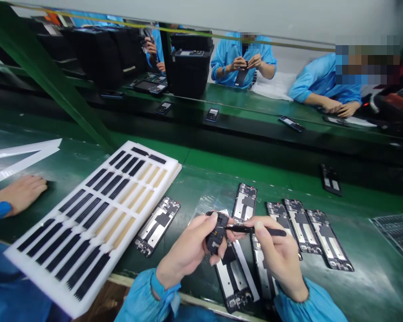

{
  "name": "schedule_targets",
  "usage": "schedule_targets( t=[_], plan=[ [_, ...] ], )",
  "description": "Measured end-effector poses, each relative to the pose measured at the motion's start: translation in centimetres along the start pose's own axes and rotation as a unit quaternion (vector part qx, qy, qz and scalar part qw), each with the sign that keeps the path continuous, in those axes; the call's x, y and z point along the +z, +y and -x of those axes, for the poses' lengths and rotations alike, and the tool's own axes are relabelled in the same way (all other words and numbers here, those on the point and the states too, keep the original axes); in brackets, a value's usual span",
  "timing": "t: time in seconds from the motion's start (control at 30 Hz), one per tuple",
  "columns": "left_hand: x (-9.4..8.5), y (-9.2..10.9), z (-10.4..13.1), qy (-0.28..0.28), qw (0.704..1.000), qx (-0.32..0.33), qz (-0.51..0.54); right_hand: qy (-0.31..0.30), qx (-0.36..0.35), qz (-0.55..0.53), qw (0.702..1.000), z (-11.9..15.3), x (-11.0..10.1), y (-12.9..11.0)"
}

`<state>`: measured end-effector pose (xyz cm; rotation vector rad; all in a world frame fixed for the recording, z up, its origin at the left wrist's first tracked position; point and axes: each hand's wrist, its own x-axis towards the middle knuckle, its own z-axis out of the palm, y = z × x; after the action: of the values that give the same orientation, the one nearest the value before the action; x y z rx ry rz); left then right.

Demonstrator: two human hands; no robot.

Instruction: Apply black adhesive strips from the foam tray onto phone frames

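Note:
My left hand (191, 246) is closed on a small black part (217, 233), held up above the bench. Black tweezers (255, 230) are in my right hand (278, 252), and their tip meets the right side of the part. Beneath both hands lie phone frames with silver plates, one of them (233, 279) just below the black part. Another frame (244, 201) is behind my fingers, and several more, such as one frame (329, 239), rest to the right. A single frame (158, 226) lies left of my left hand.
A white foam tray (121, 203) with rows of black and tan strips stands at the left. Another person's hand (22, 194) rests beyond it. Several phones, including one phone (212, 114), lie on the dark line ahead. People in blue work across from me. A clear tray (398, 235) is far right.

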<state>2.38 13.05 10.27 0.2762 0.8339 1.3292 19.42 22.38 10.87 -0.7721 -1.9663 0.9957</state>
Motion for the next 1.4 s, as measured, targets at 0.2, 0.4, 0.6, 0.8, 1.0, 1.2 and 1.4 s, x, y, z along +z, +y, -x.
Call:
schedule_targets(
  t=[0.2, 0.4, 0.6, 0.8, 1.0, 1.2, 1.4],
  plan=[
    [-0.5, -0.1, 1.3, -0.071, 0.997, 0.028, -0.031, 0.0, 0.01, 0.01, 1.0, 0.8, -0.5, -0.6],
    [-0.5, -0.3, 2.2, -0.109, 0.991, 0.046, -0.061, -0.004, 0.007, -0.01, 1.0, 1.9, -0.7, -2.0],
    [-0.7, 0.0, 2.8, -0.037, 0.975, 0.089, -0.201, 0.077, 0.101, -0.156, 0.98, 1.6, -1.2, 1.4],
    [-3.8, -1.7, 0.8, 0.172, 0.672, 0.138, -0.707, 0.008, 0.226, -0.156, 0.962, 1.1, 1.1, 9.1],
    [-4.6, -4.0, -1.0, 0.054, 0.408, 0.128, -0.902, -0.005, 0.246, -0.128, 0.961, 2.7, 2.2, 11.3],
    [-4.2, -4.3, -2.5, -0.014, 0.381, 0.154, -0.912, 0.019, 0.269, -0.133, 0.954, 2.9, 1.3, 11.6],
    [-4.3, -4.5, -3.8, -0.036, 0.377, 0.158, -0.912, 0.011, 0.271, -0.126, 0.954, 2.9, 1.2, 11.4]
  ],
)
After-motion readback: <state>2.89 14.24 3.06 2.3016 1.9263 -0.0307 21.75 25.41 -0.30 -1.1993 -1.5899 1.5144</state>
